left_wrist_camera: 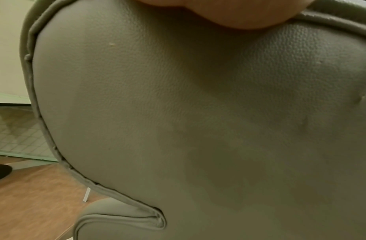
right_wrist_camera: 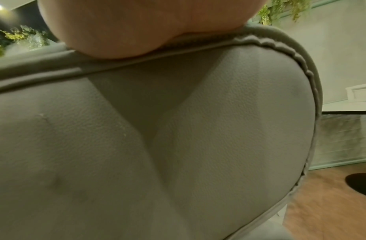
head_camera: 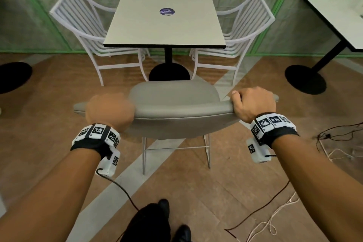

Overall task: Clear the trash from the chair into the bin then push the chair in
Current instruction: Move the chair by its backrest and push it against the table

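Observation:
A grey padded chair [head_camera: 174, 104] stands in front of me, its back toward me and its bare seat facing a square white table [head_camera: 165, 23]. My left hand [head_camera: 110, 108] is blurred and curls over the left end of the chair's top edge. My right hand [head_camera: 253, 102] grips the right end of that edge, fingers wrapped over it. In both wrist views the grey leather back [left_wrist_camera: 198, 129] [right_wrist_camera: 157, 146] fills the frame, with the heel of each hand resting on the piping. No trash and no bin are in view.
Two white slatted chairs [head_camera: 86, 31] [head_camera: 243, 31] flank the table. The table's black round base [head_camera: 169, 72] sits just beyond the grey seat. Another table [head_camera: 337, 21] stands at right with its black base [head_camera: 304, 78]. Cables [head_camera: 334, 143] lie on the wooden floor at right.

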The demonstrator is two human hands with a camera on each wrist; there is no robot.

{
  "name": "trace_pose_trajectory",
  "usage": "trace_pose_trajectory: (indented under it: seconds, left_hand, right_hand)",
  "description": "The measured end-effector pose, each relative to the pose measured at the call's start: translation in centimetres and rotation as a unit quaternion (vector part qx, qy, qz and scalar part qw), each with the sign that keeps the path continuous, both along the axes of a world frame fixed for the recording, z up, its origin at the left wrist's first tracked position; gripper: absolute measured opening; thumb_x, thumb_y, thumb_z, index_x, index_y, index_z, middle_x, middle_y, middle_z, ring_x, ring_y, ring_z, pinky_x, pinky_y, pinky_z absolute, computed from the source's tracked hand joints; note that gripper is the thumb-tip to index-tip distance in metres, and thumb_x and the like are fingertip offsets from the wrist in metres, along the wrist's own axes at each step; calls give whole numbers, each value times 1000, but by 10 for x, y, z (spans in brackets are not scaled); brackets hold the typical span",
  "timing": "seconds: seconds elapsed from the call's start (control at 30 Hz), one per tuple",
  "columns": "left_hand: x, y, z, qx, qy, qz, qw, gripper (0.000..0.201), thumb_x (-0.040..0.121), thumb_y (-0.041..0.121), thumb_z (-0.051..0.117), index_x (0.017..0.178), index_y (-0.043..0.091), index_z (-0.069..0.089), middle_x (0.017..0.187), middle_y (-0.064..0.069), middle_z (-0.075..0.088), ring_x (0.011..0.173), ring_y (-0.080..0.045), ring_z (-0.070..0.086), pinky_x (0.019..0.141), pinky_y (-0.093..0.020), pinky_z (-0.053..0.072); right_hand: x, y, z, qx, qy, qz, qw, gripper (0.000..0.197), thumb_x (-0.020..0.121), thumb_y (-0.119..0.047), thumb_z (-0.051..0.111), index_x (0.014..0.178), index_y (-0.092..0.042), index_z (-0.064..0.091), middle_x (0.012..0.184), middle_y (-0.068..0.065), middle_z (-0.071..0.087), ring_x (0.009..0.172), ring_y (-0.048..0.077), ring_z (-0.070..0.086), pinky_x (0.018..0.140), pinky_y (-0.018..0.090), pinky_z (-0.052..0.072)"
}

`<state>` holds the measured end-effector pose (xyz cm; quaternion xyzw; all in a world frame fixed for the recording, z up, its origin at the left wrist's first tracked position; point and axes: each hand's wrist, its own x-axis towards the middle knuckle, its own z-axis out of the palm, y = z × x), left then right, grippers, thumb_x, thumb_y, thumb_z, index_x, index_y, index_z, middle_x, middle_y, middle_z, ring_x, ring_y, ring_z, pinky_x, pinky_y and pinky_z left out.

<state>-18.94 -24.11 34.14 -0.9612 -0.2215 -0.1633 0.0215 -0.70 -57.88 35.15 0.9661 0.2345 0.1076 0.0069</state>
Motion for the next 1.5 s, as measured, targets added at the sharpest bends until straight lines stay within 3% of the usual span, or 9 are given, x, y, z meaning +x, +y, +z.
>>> trace_pose_trajectory:
  seconds: [0.27, 0.4, 0.77, 0.97, 1.1, 1.27, 1.5]
  left_hand:
    - [47, 36, 2, 2, -23, 2, 1000, 31, 78, 33, 36, 55, 13, 44, 51, -4, 42, 48, -27, 35, 59, -32, 25]
    - [75, 52, 1, 0, -28, -1, 1000, 30, 78, 34, 36, 57, 15, 46, 52, -4, 45, 49, -28, 38, 60, -33, 28]
    - [162, 102, -4, -12, -36, 22, 999, 34, 80, 35, 37, 64, 14, 58, 54, -6, 50, 53, -29, 42, 61, -34, 33]
    - [201, 124, -3, -18, -42, 22, 999, 37, 80, 36, 35, 63, 12, 57, 55, -8, 52, 51, -29, 42, 64, -36, 36]
    - [223, 142, -4, -26, -52, 24, 998, 39, 79, 36, 34, 64, 11, 60, 57, -12, 56, 53, -30, 41, 63, -36, 35]
    - [250, 161, -2, -28, -61, 26, 997, 36, 79, 34, 36, 64, 11, 60, 58, -14, 58, 55, -30, 41, 61, -35, 33]
    - [270, 200, -1, -29, -85, 21, 996, 37, 77, 34, 35, 66, 12, 61, 59, -13, 57, 57, -30, 42, 57, -33, 27]
  right_hand:
    - [38, 41, 5, 7, 25, -17, 1000, 43, 85, -39, 34, 55, -15, 54, 50, 1, 50, 50, 28, 50, 54, 29, 41]
    - [66, 55, 5, 7, 16, -22, 1000, 43, 84, -39, 35, 54, -14, 54, 50, 1, 50, 48, 27, 48, 52, 28, 35]
    - [155, 108, 5, 19, 9, -24, 999, 41, 86, -35, 38, 52, -14, 45, 50, 1, 45, 52, 30, 47, 56, 31, 35]
    - [201, 132, 1, 17, 10, -22, 1000, 43, 86, -37, 34, 63, -15, 62, 54, 4, 53, 55, 31, 51, 57, 31, 42]
    - [221, 148, 2, 25, 16, -15, 999, 42, 87, -36, 33, 54, -15, 49, 50, 0, 44, 53, 29, 47, 55, 30, 36]
    - [245, 166, 5, 36, 23, -14, 999, 43, 87, -34, 35, 54, -13, 51, 51, 1, 48, 49, 25, 44, 53, 29, 38]
    - [251, 195, 5, 67, 6, -21, 998, 44, 88, -34, 40, 50, -12, 41, 45, 0, 40, 43, 18, 32, 50, 27, 32]
